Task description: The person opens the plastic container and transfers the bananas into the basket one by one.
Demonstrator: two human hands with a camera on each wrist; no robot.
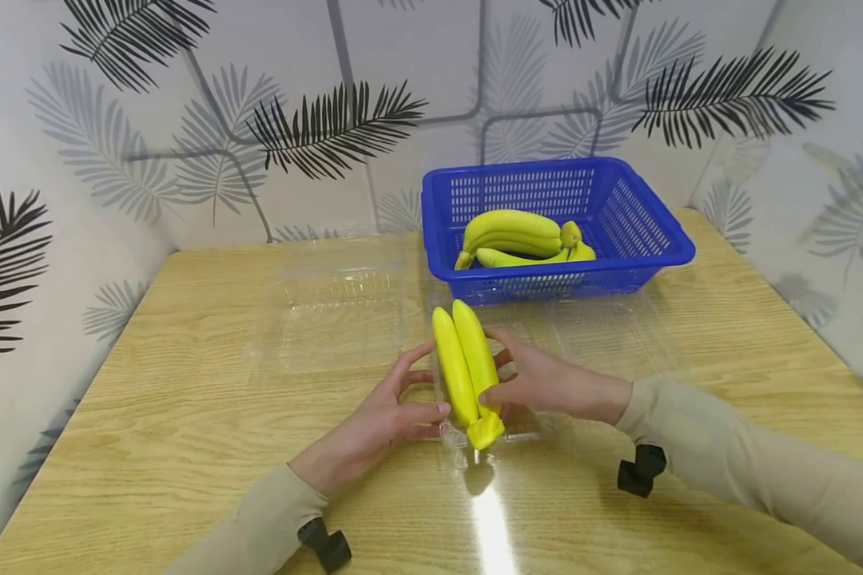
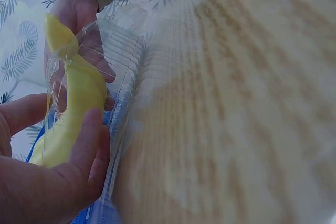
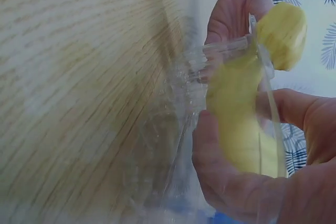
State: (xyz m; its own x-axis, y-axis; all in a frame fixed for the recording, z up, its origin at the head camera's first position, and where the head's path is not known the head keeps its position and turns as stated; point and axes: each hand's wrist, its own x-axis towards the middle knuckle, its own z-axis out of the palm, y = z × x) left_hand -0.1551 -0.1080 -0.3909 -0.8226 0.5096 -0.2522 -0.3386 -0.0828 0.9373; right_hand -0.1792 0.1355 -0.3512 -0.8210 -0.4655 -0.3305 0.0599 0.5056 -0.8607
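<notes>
A: Bananas (image 1: 466, 369), two of them joined at the stem, right in the middle of the table (image 1: 151, 447), lying in a clear plastic tray (image 1: 525, 427).

B: And a hand on each side. The left hand (image 1: 384, 423) curls in from the left, thumb touching the near end of the fruit, fingers bent round the tray's edge.

A: The right hand (image 1: 546, 382) mirrors it, thumb pressed on the bananas near the stem, fingers curved behind them. Both are gripping, not spread.

B: The wrist views agree: thumb and fingers wrapped round yellow skin and thin, crinkly, see-through plastic.

A: What's around? Just behind stands a blue basket (image 1: 662, 231), rectangular, with slotted walls like a sieve. It sits close to the far tips of the held fruit.

B: Inside lies another bunch (image 1: 514, 233), smooth, curved, a touch greener at the ends.

A: To the left of the basket, a second clear container (image 1: 334, 299) lies open on the wood, ribbed and glossy, hard to make out against the grain.

B: More clear plastic on the right (image 1: 604, 335) too, in front of the basket.

A: Pale wood-grain tabletop, shiny, with a bright glare streak near the front edge.

B: The walls (image 1: 115, 160) around the table carry a leaf pattern in black and grey on white.

A: Beige sleeves (image 1: 726, 455) on both arms, a black strap at each wrist.
</notes>
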